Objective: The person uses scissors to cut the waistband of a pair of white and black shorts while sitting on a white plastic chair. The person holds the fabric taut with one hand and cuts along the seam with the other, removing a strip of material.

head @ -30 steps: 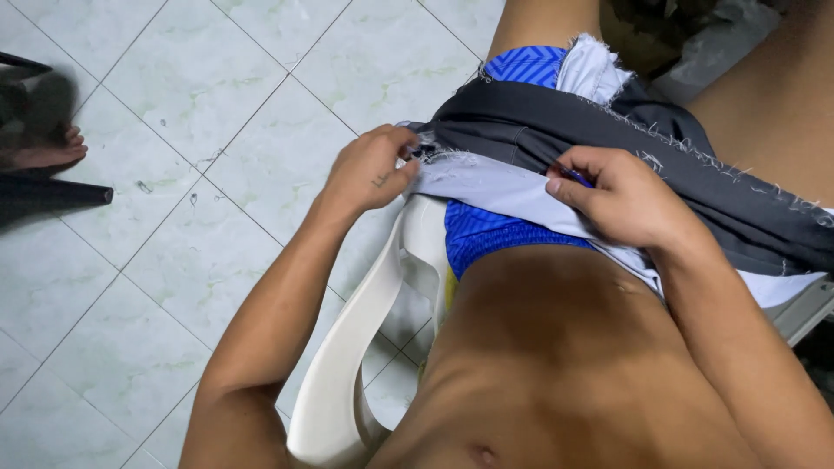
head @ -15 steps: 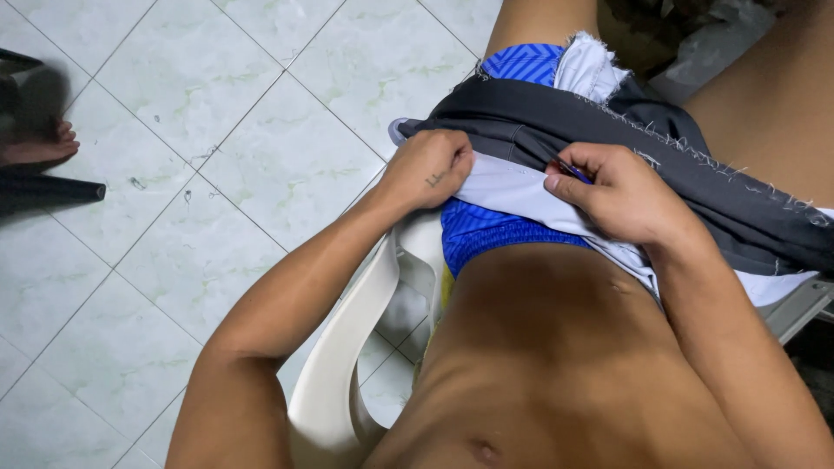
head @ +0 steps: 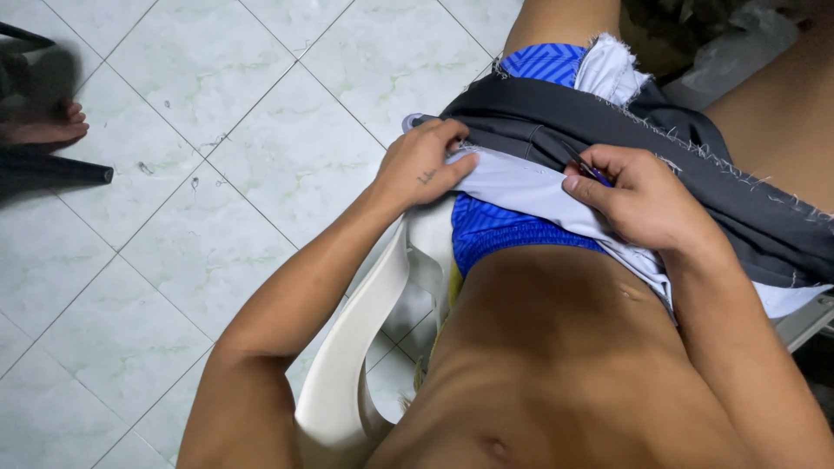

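A dark grey cloth (head: 556, 122) with frayed edges lies across my lap over a white cloth layer (head: 521, 187). My left hand (head: 426, 165) pinches the left edge of the two layers. My right hand (head: 638, 204) grips the cloth near its middle, and a small dark thin tool (head: 584, 167) shows between its fingers. Blue shorts (head: 499, 234) show beneath the cloth.
I sit on a white plastic chair (head: 365, 347) over a pale tiled floor (head: 217, 174). Another person's bare foot (head: 43, 130) and a dark chair leg (head: 52, 169) are at the far left. A crumpled plastic bag (head: 738, 52) lies at the top right.
My left hand has slid rightward along the cloth's edge and closer to my right hand. The view has shifted slightly; the foot at left moved up in the frame.
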